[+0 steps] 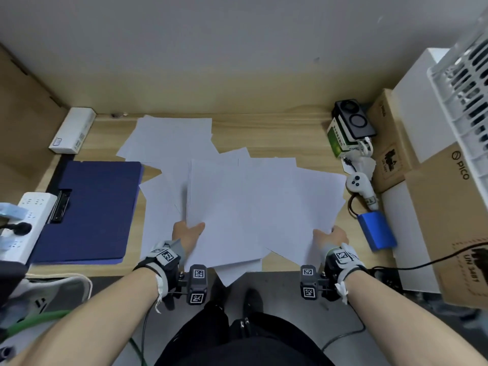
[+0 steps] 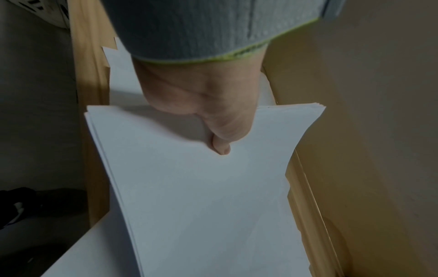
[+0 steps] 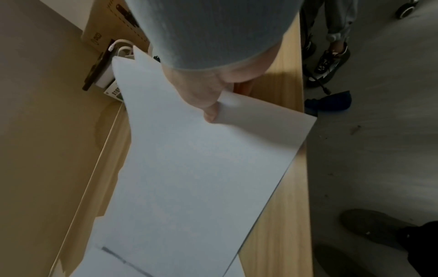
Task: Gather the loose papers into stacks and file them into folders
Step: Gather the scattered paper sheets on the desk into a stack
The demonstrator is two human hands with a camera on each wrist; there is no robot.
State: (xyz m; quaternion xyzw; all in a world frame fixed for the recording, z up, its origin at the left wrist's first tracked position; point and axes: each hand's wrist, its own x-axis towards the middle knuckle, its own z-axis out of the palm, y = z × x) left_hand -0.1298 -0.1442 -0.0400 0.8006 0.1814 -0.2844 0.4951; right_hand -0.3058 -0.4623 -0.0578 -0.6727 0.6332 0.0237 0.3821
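White loose papers (image 1: 171, 138) lie scattered over the middle of the wooden desk (image 1: 277, 133). My left hand (image 1: 188, 231) grips the near edge of a stack of sheets (image 1: 219, 204), thumb on top (image 2: 221, 148). My right hand (image 1: 330, 235) pinches the near corner of a single sheet (image 1: 301, 204), thumb on top and the corner curling up (image 3: 227, 101). Both are raised slightly above the papers beneath. A dark blue folder (image 1: 92, 210) lies closed on the desk to the left, with a black clip at its left edge.
A white power strip (image 1: 26, 223) and a white box (image 1: 72, 130) sit on the left. On the right are a blue battery pack (image 1: 376, 231), a white controller (image 1: 361, 188), a black device on a green box (image 1: 348, 128), cardboard boxes (image 1: 446, 212) and a white crate (image 1: 464, 101).
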